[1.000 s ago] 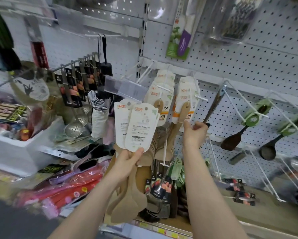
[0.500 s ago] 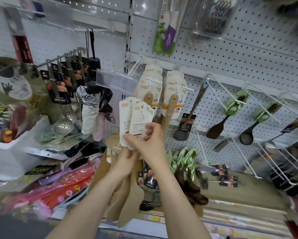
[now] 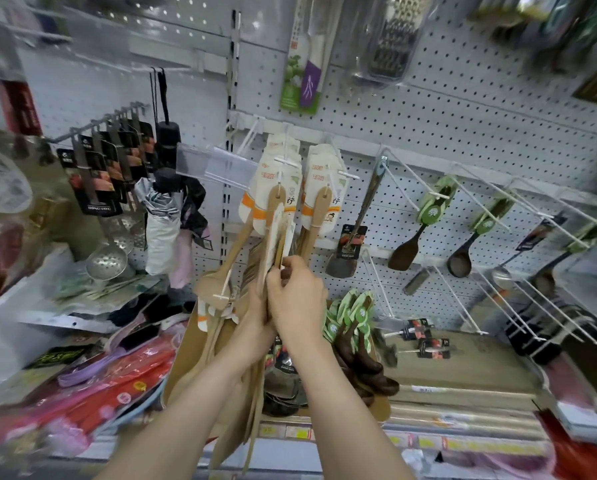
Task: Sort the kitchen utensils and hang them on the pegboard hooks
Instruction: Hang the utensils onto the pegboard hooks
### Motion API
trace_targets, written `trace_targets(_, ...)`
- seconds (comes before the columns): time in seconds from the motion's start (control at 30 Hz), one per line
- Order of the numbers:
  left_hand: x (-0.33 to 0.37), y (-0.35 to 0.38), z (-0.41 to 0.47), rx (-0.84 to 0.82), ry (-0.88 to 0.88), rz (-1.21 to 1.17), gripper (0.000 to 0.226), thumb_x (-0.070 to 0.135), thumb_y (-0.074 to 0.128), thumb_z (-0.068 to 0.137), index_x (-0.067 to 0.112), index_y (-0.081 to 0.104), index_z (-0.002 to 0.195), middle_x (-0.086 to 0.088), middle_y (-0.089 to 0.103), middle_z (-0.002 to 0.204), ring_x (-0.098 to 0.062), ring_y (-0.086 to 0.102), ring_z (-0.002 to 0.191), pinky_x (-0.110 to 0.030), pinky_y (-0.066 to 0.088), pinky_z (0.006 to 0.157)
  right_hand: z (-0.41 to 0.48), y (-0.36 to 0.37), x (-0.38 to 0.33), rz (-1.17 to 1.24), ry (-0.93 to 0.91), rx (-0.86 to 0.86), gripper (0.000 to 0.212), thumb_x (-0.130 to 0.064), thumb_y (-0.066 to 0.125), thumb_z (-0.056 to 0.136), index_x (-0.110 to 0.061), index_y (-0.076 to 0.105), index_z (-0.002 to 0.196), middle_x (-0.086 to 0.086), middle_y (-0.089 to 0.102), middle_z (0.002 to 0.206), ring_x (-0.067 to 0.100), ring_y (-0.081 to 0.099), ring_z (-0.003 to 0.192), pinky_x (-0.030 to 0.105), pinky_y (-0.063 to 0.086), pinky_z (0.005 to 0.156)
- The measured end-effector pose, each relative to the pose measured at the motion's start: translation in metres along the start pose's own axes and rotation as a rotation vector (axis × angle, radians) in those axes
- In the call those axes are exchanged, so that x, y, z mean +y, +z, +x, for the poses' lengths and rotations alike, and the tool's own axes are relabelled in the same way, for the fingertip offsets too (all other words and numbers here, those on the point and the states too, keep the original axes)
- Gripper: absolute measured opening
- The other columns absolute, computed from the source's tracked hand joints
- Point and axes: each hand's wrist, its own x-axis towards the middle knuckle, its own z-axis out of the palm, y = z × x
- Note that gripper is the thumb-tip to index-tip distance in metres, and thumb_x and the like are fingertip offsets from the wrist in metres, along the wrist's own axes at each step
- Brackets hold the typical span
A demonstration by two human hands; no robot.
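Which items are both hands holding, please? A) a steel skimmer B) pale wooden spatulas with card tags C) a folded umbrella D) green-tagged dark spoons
B: the left hand and right hand both grip the pale wooden spatulas, card tags up, in front of the pegboard.

On my feed both arms come up from the bottom edge of the frame uncovered: left forearm (image 3: 193,403) and right forearm (image 3: 342,403), slim and smooth. At centre frame the left hand (image 3: 256,318) and right hand (image 3: 299,299) are bare as well.
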Motion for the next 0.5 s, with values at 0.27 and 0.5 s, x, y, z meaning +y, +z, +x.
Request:
trace_targets(0.27, -0.020, -0.006, 0.010, -0.007, -0.031, 0.054, 0.069, 0.023, 0.056, 0.087, 0.022, 0.022, 0.148, 0.006, 0.042, 0.141, -0.004, 0.039, 0.133, -0.033, 0.034, 0.114, 0.005, -0.009, 0.012, 0.046, -0.016, 0.057, 0.015, -0.021, 0.049, 0.097, -0.014, 0.062, 0.092, 0.013, 0.070, 0.087, 0.038, 0.062, 0.086, 0.038, 0.041, 0.067)
trace_targets(0.5, -0.011, -0.018, 0.021, -0.054, -0.027, -0.074, 0.069, 0.054, 0.052, 0.092, 0.026, 0.026, 0.150, 0.018, 0.040, 0.149, 0.004, 0.034, 0.138, -0.028, 0.028, 0.117, 0.026, -0.027, 0.029, 0.487, 0.093, 0.053, 0.016, -0.026, 0.054, 0.100, -0.024, 0.067, 0.091, -0.009, 0.073, 0.086, 0.006, 0.068, 0.078, 0.029, 0.053, 0.068)
